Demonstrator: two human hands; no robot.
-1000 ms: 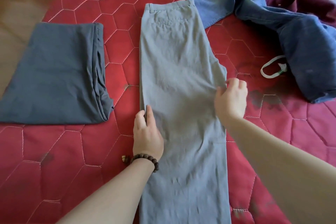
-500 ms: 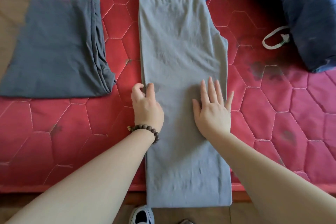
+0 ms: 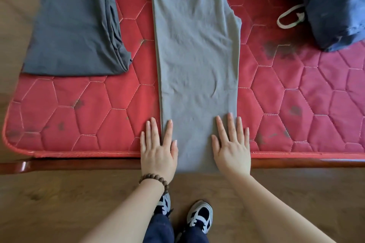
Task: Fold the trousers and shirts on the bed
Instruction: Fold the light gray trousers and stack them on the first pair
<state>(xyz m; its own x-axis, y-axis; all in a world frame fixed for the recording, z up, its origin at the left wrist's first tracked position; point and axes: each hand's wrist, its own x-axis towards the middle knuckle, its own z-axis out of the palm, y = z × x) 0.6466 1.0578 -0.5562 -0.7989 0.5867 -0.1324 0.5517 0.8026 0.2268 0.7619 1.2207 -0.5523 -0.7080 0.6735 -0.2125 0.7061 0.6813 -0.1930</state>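
A brown wooden bead bracelet (image 3: 154, 179) circles the left wrist, both forearms are bare, and below the bracelet show dark navy trousers (image 3: 164, 231) and black-and-white sneakers (image 3: 200, 216).

Soft, even daylight falls across the red mattress (image 3: 83, 116), casting only faint shadows. Wide-angle distortion bows its near edge, and motion blur smears the wooden floor (image 3: 17, 31) at the left.

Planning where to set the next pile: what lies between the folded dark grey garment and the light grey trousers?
Only bare red mattress separates the folded dark grey garment from the light grey trousers, seen in the head view.
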